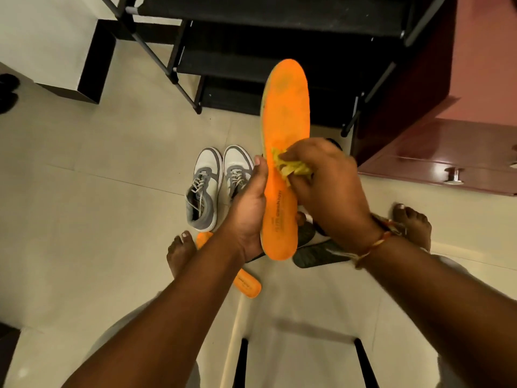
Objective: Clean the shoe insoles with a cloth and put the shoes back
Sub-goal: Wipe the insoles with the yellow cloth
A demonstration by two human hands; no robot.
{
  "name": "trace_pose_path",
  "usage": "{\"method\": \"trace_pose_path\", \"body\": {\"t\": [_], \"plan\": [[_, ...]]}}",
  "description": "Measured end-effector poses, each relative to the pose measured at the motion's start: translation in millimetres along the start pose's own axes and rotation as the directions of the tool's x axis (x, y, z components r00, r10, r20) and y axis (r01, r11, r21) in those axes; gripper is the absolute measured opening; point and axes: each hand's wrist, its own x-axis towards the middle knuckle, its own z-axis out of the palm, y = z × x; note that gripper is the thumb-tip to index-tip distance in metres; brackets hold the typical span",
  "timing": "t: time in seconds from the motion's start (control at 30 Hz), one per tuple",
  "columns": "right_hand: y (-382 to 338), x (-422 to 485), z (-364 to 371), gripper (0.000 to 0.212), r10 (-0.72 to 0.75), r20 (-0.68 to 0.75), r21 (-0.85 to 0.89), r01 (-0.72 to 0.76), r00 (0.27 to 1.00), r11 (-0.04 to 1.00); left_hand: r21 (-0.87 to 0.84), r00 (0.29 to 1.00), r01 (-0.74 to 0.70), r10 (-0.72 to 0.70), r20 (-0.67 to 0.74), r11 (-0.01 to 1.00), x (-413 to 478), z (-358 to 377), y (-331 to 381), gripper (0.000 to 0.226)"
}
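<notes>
Gripping an orange insole (285, 130) by its heel end, a person's left hand (249, 211) holds it upright above the tiled floor (112, 191), fingers curled behind it and thumb along its left edge. The right hand (333, 189) clutches a crumpled yellow cloth (292, 167) and presses it against the middle of the insole's face, which shows grey smudges near the toe.

A second orange insole (248, 284) lies on the floor below, partly hidden by the left forearm. Two grey-and-white sneakers (205, 189) stand side by side just left of the held insole, laced and toes pointing away; the left hand covers part of the nearer-right one. Two dark insoles (319, 256) lie under the right wrist, largely blocked by it. One bare foot (180, 247) stands on each side of the pile.

Beyond, a black shoe rack (279, 51) rises behind the insole's toe, and a maroon cabinet (436, 152) with a metal knob (454, 175) stands at right. A thread bracelet (375, 245) circles the right wrist. A dark pair of shoes (8, 91) sits at the far left edge.
</notes>
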Motion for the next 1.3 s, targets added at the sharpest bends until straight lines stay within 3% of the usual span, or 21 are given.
{"method": "trace_pose_path", "body": {"t": [0.17, 0.37, 0.57, 0.77, 0.97, 1.13, 1.3], "plan": [[27, 19, -18, 0.023, 0.130, -0.159, -0.048, -0.140, 0.979, 0.989, 0.108, 0.997, 0.023, -0.031, 0.069, 0.994, -4, 2, -4, 0.070], [-7, 5, -4, 0.025, 0.075, -0.073, 0.151, -0.064, 0.995, 0.986, 0.178, 0.999, -0.014, 0.007, 0.044, 0.984, 2, -4, -9, 0.065], [30, 28, -30, 0.021, 0.225, -0.271, 0.133, -0.195, 0.936, 0.972, 0.287, 0.995, -0.075, 0.054, 0.079, 0.955, -4, 2, -13, 0.043], [12, 25, -26, 0.018, 0.171, -0.211, 0.227, -0.122, 0.962, 0.966, 0.370, 0.993, -0.107, 0.082, 0.084, 0.923, -3, 2, -14, 0.043], [36, 37, -43, 0.018, 0.361, -0.304, 0.302, -0.270, 0.882, 0.914, 0.439, 0.993, -0.110, 0.081, 0.086, 0.892, -5, 1, -14, 0.039], [14, 32, -35, 0.016, 0.222, -0.237, 0.268, -0.156, 0.946, 0.951, 0.507, 0.995, -0.101, 0.082, 0.061, 0.856, -4, 1, -14, 0.050], [45, 40, -47, 0.015, 0.432, -0.310, 0.336, -0.328, 0.847, 0.883, 0.509, 0.992, -0.117, 0.077, 0.100, 0.853, -5, -1, -16, 0.044]]}}
